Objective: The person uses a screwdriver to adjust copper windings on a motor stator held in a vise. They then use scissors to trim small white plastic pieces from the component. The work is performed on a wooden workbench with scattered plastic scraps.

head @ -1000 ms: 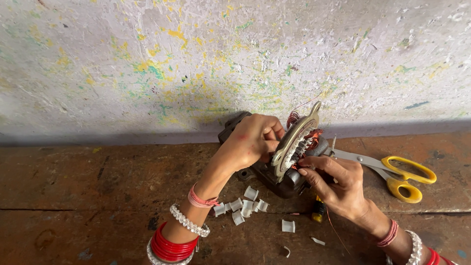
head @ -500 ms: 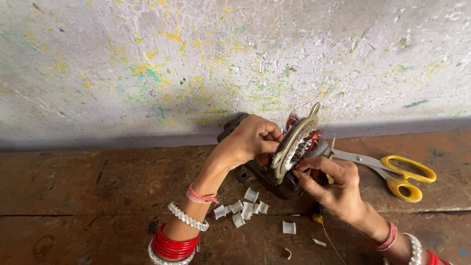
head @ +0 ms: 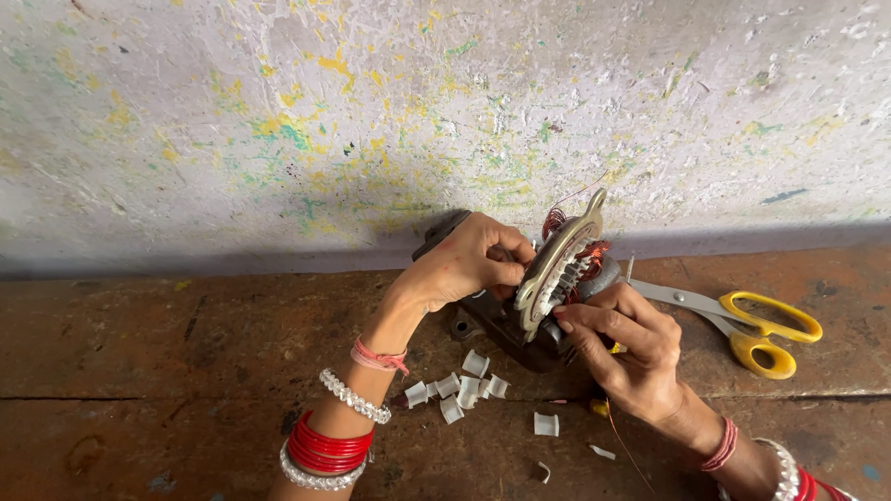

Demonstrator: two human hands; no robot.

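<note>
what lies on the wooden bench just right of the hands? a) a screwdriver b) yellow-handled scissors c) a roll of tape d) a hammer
b: the yellow-handled scissors lie on the bench beside the right hand, which holds the motor part together with the left hand.

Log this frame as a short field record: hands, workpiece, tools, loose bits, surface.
left hand: grips the upper side of the stator
right hand: fingers pinch at its lower rim
workpiece: motor stator, metal ring with copper windings, tilted, on a dark base
tools: yellow-handled scissors, lying to the right, untouched
loose bits: small white slips scattered below the hands
surface: worn brown bench
</note>
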